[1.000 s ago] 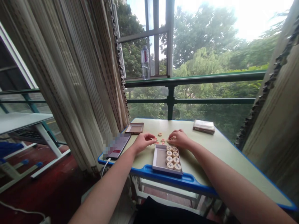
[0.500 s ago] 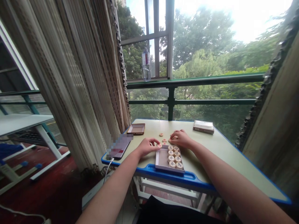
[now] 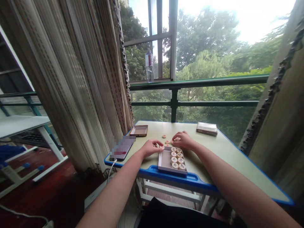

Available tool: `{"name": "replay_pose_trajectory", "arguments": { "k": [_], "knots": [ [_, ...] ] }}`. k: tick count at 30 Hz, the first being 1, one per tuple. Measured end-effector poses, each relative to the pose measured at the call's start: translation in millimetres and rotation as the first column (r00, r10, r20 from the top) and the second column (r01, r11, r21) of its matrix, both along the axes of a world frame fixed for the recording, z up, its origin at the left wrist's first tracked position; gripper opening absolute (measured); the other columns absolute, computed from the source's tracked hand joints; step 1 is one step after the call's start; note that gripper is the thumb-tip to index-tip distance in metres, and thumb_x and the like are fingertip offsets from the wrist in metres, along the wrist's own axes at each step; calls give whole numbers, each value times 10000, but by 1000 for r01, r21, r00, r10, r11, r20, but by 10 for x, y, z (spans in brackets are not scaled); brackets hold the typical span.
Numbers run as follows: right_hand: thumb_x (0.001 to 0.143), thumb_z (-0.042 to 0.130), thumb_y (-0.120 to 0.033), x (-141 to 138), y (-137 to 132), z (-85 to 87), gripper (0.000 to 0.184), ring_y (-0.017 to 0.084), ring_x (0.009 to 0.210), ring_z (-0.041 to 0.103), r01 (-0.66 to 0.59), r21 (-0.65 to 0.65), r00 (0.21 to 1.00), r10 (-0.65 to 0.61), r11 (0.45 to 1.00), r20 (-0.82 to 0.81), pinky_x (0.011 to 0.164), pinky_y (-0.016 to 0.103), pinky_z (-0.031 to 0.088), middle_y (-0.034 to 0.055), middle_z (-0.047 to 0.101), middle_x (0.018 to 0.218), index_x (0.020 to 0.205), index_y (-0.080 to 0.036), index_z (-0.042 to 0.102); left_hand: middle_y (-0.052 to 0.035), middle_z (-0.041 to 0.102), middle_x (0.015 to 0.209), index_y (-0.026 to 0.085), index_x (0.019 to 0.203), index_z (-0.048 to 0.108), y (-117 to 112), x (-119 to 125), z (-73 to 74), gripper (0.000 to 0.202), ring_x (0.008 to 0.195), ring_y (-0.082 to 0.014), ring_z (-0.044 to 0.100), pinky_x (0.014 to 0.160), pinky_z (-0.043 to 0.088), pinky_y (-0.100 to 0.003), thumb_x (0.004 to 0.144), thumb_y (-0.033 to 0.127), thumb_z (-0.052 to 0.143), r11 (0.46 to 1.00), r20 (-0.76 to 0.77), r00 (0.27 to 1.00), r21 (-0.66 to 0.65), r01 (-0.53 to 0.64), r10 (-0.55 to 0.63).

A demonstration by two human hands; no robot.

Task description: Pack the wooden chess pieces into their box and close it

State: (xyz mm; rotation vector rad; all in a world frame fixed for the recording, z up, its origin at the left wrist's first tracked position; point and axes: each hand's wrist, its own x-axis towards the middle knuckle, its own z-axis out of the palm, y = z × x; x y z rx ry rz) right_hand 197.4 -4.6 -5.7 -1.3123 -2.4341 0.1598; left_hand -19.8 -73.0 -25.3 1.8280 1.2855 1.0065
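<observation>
My left hand (image 3: 150, 148) is at the left back corner of a shallow box (image 3: 163, 161), its fingertips closed on a red-marked xiangqi piece (image 3: 161, 148). Inside the box, two columns of round xiangqi pieces (image 3: 174, 160) with dark characters fill the right side, while bare bottom shows on the left. Behind the box, my right hand (image 3: 184, 140) curls its fingers down onto a xiangqi piece (image 3: 172, 142); the fingers partly cover more pieces there. Between the hands lie a few loose red-marked pieces (image 3: 167, 142), with another piece (image 3: 164, 136) farther back.
A box lid (image 3: 139, 130) lies at the table's back left, and a tablet-like device (image 3: 124, 148) with a white cable is at the left edge. At the back right rests a flat box (image 3: 206, 129). A bottle (image 3: 149, 68) stands on the railing by the window.
The right hand's fingers have shifted slightly left among the loose pieces. The left hand keeps its pinch near the box corner, and the view has moved a little.
</observation>
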Motion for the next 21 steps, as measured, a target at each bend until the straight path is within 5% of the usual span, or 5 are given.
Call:
{"name": "replay_pose_trajectory", "arguments": {
  "k": [7, 21],
  "knots": [
    [706, 577, -484, 0, 13, -18, 302, 229, 901, 516, -21, 21, 999, 21, 1000, 29, 872, 350, 319, 70, 643, 929, 824, -240, 710, -33, 570, 846, 158, 864, 698, -4, 3, 9, 332, 637, -96, 434, 590, 379, -216, 573, 316, 709, 999, -70, 996, 2, 50, -50],
    [680, 611, -470, -23, -20, 9, 271, 236, 890, 493, 12, 4, 999, -12, 1000, 41, 855, 344, 332, 69, 643, 928, 789, -244, 716, -12, 573, 739, 153, 840, 690, -3, -1, 29, 398, 619, -99, 433, 562, 341, -216, 511, 372, 742, 999, -65, 998, -27, 23, -25]
  ]
}}
